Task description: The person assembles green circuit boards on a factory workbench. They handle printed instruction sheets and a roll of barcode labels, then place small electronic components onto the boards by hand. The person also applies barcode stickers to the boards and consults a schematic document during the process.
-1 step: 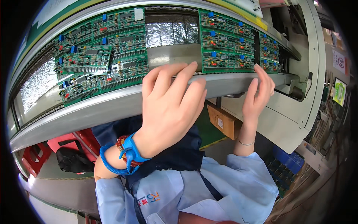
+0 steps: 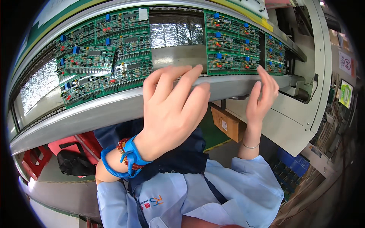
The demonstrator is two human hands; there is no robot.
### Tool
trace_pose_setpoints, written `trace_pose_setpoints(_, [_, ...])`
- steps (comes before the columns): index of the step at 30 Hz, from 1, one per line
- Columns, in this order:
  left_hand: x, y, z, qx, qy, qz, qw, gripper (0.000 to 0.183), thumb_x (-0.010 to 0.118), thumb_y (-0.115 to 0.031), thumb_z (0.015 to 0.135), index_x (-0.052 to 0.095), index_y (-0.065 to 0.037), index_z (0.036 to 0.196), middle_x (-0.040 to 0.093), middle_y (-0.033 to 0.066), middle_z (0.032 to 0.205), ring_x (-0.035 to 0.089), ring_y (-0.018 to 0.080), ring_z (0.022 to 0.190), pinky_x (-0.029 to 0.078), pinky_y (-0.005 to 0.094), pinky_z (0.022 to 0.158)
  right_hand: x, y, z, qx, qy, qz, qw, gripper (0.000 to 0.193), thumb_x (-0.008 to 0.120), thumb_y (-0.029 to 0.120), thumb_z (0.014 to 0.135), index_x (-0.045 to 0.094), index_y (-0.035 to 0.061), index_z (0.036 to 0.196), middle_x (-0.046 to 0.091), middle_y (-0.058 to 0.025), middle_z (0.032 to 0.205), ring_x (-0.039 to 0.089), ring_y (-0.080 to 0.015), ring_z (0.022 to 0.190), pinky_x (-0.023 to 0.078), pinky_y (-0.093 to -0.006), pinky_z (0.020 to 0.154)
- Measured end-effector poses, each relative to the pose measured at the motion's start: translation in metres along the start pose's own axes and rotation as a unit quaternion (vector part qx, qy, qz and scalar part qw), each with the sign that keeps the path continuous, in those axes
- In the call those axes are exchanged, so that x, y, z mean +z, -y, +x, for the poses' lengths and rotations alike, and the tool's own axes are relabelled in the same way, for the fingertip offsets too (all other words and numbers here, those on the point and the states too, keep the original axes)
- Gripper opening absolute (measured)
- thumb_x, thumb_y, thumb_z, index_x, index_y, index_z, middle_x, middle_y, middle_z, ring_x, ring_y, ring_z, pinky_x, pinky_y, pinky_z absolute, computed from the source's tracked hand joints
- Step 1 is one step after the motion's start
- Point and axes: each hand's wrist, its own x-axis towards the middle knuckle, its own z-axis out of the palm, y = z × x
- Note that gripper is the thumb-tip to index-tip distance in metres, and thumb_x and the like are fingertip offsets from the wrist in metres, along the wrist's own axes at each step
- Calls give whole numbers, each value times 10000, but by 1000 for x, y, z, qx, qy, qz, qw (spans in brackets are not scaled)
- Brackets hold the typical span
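My left hand rests over the near metal rail, fingers spread and nothing in them. It lies between two groups of green circuit boards. Left of it is a board panel with blue and red parts, and a loose circuit board lies tilted on top. To the right sits another panel of circuit boards, with a further panel beyond it. My right hand is raised by the rail near that panel's lower right corner, its fingers stretched and holding nothing. A blue wrist strap circles my left wrist.
Rail and chain edges run along both sides of the boards. At the right stands a pale machine housing. Below the rail are a cardboard box, a black bag and a red stool. A blue crate stands lower right.
The board panels have shifted very slightly to the right along the rails. My right hand has moved a touch left; my left hand is nearly still.
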Motion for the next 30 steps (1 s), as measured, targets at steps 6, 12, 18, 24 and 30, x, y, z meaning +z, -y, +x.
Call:
trace_pose_setpoints(6, [-11, 18, -7, 49, -38, -21, 998, 248, 701, -23, 607, 619, -62, 837, 634, 74, 1018, 577, 254, 926, 416, 384, 812, 3, 8, -4, -47, 25, -11, 998, 292, 492, 70, 858, 566, 55, 1139, 592, -53, 1203, 482, -235, 1139, 253, -358, 984])
trace_pose_setpoints(12, [-5, 22, -12, 62, -60, -41, 995, 257, 698, -23, 593, 611, -59, 833, 643, 61, 980, 590, 232, 886, 436, 355, 773, 3, 28, 5, -57, 10, 39, 998, 285, 492, 55, 850, 551, 39, 1128, 605, -47, 1183, 482, -226, 1131, 258, -343, 979])
trace_pose_setpoints(18, [-7, 25, -14, 69, -70, -54, 994, 265, 691, -35, 579, 607, -54, 829, 638, 60, 944, 595, 222, 860, 456, 338, 745, 5, 50, 10, -118, 48, 71, 989, 262, 494, 13, 809, 565, 40, 1059, 639, -48, 1131, 497, -208, 1100, 271, -330, 952])
trace_pose_setpoints(24, [-8, 24, -14, 77, -68, -56, 993, 259, 671, -58, 586, 610, -56, 838, 630, 61, 930, 599, 214, 838, 462, 332, 747, 6, 57, 15, -123, 73, 66, 988, 249, 499, 15, 806, 563, 39, 1045, 629, -49, 1146, 505, -213, 1092, 258, -340, 957])
trace_pose_setpoints(30, [-9, 25, -15, 82, -71, -54, 993, 255, 677, -52, 595, 616, -59, 843, 632, 58, 928, 601, 211, 838, 462, 331, 747, 14, 68, 32, -106, 74, 64, 990, 288, 501, 37, 813, 523, 52, 1100, 571, -57, 1237, 461, -220, 1153, 243, -360, 975])
